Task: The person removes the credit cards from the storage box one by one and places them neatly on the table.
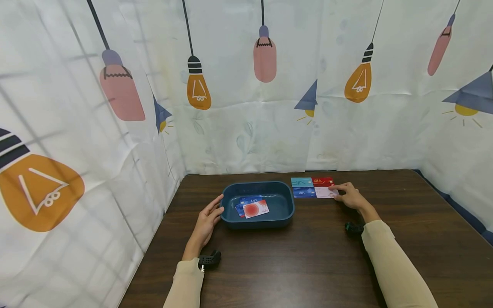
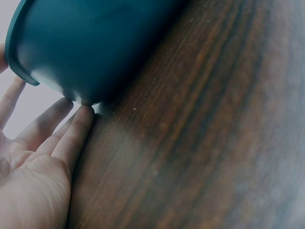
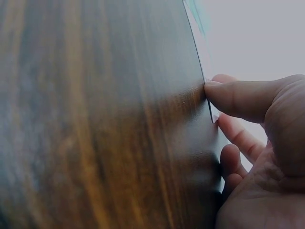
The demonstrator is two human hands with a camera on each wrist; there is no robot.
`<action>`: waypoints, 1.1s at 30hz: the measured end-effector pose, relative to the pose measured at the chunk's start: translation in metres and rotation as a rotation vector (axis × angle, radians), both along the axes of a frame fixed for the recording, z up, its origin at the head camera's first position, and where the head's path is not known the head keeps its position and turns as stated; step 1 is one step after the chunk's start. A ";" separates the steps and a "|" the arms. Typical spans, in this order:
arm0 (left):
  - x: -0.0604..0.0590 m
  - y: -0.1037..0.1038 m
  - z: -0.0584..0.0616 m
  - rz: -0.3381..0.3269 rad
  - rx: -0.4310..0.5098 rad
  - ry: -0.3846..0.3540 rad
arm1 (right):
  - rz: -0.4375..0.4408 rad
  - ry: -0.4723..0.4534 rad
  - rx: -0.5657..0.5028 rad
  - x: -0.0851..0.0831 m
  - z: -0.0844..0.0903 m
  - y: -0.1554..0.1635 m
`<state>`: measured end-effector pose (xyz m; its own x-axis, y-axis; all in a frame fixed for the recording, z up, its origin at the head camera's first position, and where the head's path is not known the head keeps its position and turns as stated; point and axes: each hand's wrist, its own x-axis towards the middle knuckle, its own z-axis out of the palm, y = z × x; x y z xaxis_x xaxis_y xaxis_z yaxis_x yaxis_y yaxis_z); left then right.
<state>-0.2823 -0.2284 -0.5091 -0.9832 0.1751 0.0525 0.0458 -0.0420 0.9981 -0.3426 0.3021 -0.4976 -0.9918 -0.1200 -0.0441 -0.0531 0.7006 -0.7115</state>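
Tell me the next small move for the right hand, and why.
Probably lift the pale pink card off the table by its edge. The right hand already has thumb and fingers at that card's edge, while the left hand rests against the blue tray, where other cards already lie.

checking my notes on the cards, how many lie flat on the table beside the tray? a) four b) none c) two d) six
a, four cards lie in a two-by-two block on the table right of the tray, with the right hand touching the near right one.
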 end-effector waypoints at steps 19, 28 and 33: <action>0.000 0.001 0.000 0.010 0.008 -0.003 | -0.146 -0.014 -0.250 0.010 0.009 0.001; -0.001 0.002 -0.001 0.019 0.017 0.000 | -0.190 0.092 -0.250 0.014 0.023 -0.015; -0.002 0.001 -0.001 0.022 0.023 -0.002 | -0.090 0.154 -0.220 0.016 0.039 -0.036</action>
<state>-0.2839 -0.2270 -0.5099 -0.9869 0.1520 0.0541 0.0449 -0.0637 0.9970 -0.3269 0.2662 -0.4586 -0.9918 -0.0213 0.1256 -0.1173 0.5366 -0.8356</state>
